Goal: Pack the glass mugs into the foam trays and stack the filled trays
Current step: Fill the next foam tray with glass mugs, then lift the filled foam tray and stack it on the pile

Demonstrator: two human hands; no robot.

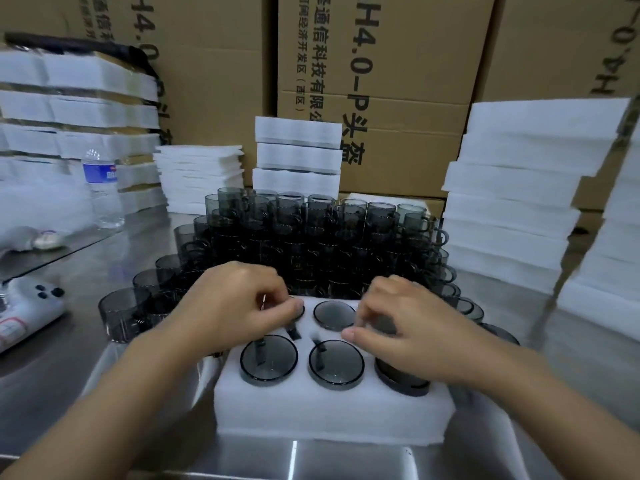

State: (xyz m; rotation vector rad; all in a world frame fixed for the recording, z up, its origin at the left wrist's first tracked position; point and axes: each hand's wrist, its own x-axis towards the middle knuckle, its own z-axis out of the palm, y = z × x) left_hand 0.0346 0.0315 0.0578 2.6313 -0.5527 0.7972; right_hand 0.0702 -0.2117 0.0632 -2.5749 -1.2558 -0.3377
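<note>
Nearest us, our white foam tray (pixel 329 410) holds smoky glass mugs (pixel 269 358); our left hand (pixel 239 306) pinches the back-left mug (pixel 295 332), our right hand (pixel 408 327) grips the back-right mug (pixel 384 325).

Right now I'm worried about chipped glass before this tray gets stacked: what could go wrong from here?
The front-right mug stands higher than its neighbours in the foam tray; a tray stacked on top might press on the glass.
The left hand pinching the back-left mug and the right hand pinching the back-right mug work close to the mug pile; a bump could topple those stacked glasses.
</note>
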